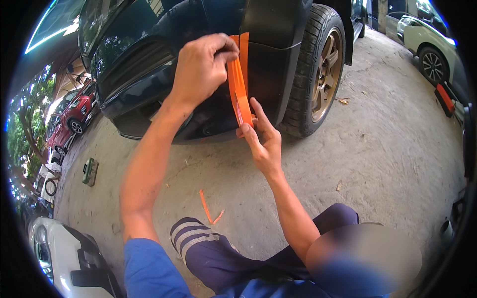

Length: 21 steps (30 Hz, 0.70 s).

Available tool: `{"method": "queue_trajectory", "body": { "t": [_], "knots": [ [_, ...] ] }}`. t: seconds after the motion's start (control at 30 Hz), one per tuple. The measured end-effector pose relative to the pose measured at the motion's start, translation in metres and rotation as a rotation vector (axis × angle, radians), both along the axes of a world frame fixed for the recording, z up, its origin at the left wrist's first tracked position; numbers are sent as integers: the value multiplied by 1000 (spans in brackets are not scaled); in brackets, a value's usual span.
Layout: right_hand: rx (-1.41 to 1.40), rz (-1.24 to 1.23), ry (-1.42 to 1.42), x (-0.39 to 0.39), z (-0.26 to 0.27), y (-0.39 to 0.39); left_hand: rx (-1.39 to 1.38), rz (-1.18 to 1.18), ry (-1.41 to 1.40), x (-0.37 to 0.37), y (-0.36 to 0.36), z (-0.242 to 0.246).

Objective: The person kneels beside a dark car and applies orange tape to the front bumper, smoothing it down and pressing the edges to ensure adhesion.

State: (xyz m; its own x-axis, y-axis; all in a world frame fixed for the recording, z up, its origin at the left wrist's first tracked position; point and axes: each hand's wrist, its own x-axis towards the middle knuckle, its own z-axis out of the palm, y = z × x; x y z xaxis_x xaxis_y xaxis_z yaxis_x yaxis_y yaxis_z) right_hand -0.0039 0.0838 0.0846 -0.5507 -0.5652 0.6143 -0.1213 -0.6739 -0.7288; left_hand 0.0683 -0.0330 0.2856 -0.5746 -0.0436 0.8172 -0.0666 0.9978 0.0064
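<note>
My left hand (205, 67) pinches the upper end of a length of orange masking tape (238, 80) in front of a dark car bumper (208, 111). Lower down, my right hand (264, 138) grips the tape's lower end, where the roll seems to be, seen nearly edge-on, with the thumb and fingers around it. Behind the held length, another orange strip (244, 48) runs upright on the body beside a panel seam. To the right of the tape are a black plastic trim panel (270, 70) and a tire on a bronze wheel (328, 74).
A crumpled orange tape scrap (205, 208) lies on the concrete floor (316, 178) near my knee. A green case (90, 171) rests farther left. A white car bumper (70, 257) stands at lower left. Red cars (69, 115) are parked at left, a white car (425, 44) at upper right.
</note>
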Motion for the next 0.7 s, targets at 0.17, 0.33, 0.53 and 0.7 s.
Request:
{"method": "queue_trajectory", "body": {
  "t": [0.17, 0.33, 0.53, 0.7],
  "knots": [
    [11, 9, -237, 4, 48, -5, -400, 38, 144, -35, -13, 18],
    [-53, 103, -382, -1, 72, -13, -417, 32, 188, -49, -23, 20],
    [-89, 121, -419, -4, 70, -15, -464, 51, 177, -52, -30, 20],
    [-79, 110, -426, -5, 70, -19, -574, 98, 213, -57, -23, 17]
  ]
}}
